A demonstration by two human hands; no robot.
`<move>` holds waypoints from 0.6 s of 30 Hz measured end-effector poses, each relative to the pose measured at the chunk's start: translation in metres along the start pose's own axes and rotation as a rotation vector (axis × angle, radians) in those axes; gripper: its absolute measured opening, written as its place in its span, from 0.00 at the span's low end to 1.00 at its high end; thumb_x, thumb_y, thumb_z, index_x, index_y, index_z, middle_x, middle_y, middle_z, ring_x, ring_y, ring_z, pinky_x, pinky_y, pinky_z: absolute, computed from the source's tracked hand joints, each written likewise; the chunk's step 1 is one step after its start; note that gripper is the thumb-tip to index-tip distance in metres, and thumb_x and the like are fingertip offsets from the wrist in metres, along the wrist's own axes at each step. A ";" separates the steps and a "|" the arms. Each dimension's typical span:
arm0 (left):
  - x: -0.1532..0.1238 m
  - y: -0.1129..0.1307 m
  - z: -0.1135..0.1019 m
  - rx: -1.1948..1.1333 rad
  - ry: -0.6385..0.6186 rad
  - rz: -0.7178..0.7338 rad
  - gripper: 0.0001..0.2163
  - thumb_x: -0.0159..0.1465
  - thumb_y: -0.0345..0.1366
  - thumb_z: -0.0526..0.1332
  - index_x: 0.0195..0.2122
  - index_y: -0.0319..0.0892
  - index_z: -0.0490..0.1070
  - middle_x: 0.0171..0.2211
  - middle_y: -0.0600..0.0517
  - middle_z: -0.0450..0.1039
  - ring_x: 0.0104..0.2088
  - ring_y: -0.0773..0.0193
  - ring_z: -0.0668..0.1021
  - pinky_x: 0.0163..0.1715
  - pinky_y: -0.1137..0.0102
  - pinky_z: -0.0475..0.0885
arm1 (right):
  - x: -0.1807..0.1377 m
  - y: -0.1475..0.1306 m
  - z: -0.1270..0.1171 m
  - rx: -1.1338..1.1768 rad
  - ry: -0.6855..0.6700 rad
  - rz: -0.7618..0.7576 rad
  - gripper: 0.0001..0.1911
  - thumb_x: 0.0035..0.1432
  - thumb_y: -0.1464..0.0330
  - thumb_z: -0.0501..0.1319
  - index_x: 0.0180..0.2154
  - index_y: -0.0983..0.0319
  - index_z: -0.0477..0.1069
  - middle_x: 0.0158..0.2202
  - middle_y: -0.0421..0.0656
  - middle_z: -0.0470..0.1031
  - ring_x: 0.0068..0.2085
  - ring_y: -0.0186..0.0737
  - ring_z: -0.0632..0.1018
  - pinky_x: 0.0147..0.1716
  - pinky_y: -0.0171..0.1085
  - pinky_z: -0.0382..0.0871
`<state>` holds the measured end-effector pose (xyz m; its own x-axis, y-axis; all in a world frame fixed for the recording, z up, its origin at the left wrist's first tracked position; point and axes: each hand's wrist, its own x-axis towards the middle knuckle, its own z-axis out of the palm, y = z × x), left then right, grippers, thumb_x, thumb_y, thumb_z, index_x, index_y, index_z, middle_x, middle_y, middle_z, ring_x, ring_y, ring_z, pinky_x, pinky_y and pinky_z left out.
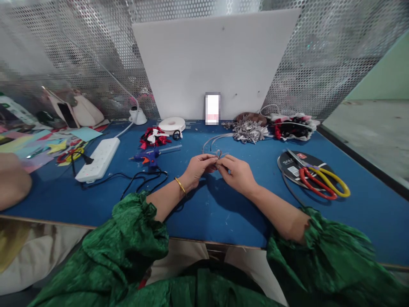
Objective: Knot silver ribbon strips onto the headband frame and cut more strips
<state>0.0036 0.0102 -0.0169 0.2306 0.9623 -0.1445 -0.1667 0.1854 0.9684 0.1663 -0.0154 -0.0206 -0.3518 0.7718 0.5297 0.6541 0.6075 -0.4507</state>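
Note:
Both hands meet over the middle of the blue table. My left hand (pixel 200 168) and my right hand (pixel 235 170) pinch a thin grey ribbon (pixel 219 152) between their fingertips. A small loop of it stands up above the fingers, while the part between them is hidden. Just behind the hands, curved grey strips (pixel 214 137) lie on the table and run toward a heap of grey bows (pixel 251 131). To the left rests a blue glue gun (pixel 148 158) with a glue stick in its back.
Scissors with red and yellow handles (pixel 322 181) lie on a black ribbon spool (pixel 306 168) at right. A white power strip (pixel 99 160), red bows (pixel 153 137) and a white ribbon roll (pixel 171 124) are at left. A phone (pixel 212 108) leans on a white board (pixel 217 64). Another person's hand (pixel 12 181) is far left.

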 end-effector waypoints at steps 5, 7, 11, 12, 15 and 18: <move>-0.001 0.001 0.000 0.015 0.028 -0.004 0.14 0.46 0.40 0.72 0.33 0.39 0.78 0.27 0.52 0.75 0.26 0.70 0.74 0.29 0.73 0.67 | 0.001 0.001 0.000 -0.133 -0.041 -0.051 0.13 0.66 0.68 0.52 0.36 0.59 0.75 0.35 0.44 0.74 0.34 0.38 0.73 0.33 0.35 0.59; -0.001 0.001 0.000 0.038 0.029 -0.004 0.14 0.46 0.40 0.72 0.33 0.40 0.78 0.28 0.51 0.75 0.27 0.70 0.74 0.29 0.73 0.67 | 0.001 0.002 0.000 -0.210 -0.059 -0.080 0.15 0.67 0.66 0.51 0.35 0.59 0.76 0.35 0.45 0.74 0.33 0.38 0.72 0.32 0.36 0.58; 0.001 0.000 0.000 0.074 0.038 0.024 0.13 0.46 0.40 0.72 0.31 0.39 0.79 0.31 0.50 0.76 0.28 0.70 0.74 0.29 0.74 0.67 | 0.002 -0.001 -0.002 -0.351 -0.080 -0.160 0.17 0.68 0.65 0.49 0.36 0.61 0.76 0.33 0.46 0.73 0.30 0.38 0.70 0.31 0.38 0.56; 0.001 0.000 0.000 0.063 0.048 0.023 0.12 0.46 0.40 0.71 0.31 0.39 0.79 0.31 0.50 0.76 0.29 0.70 0.74 0.30 0.74 0.67 | 0.002 -0.002 -0.003 -0.359 -0.086 -0.195 0.17 0.68 0.65 0.49 0.37 0.61 0.76 0.33 0.47 0.74 0.30 0.39 0.70 0.32 0.38 0.56; 0.002 -0.001 -0.002 0.017 0.067 0.002 0.12 0.47 0.40 0.71 0.30 0.39 0.78 0.29 0.50 0.76 0.28 0.69 0.74 0.31 0.73 0.68 | 0.002 -0.007 -0.009 -0.248 -0.049 -0.245 0.14 0.67 0.66 0.51 0.45 0.62 0.74 0.36 0.48 0.75 0.34 0.40 0.72 0.35 0.39 0.59; 0.003 -0.001 -0.004 0.038 0.018 -0.012 0.13 0.48 0.42 0.71 0.31 0.39 0.78 0.29 0.49 0.76 0.26 0.70 0.73 0.29 0.73 0.66 | 0.004 -0.005 -0.015 -0.030 0.164 -0.036 0.12 0.65 0.66 0.53 0.45 0.61 0.72 0.35 0.46 0.74 0.34 0.39 0.73 0.36 0.37 0.63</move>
<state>0.0008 0.0135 -0.0189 0.2155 0.9634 -0.1596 -0.1278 0.1898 0.9735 0.1713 -0.0183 -0.0055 -0.2626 0.7074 0.6563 0.6636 0.6261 -0.4093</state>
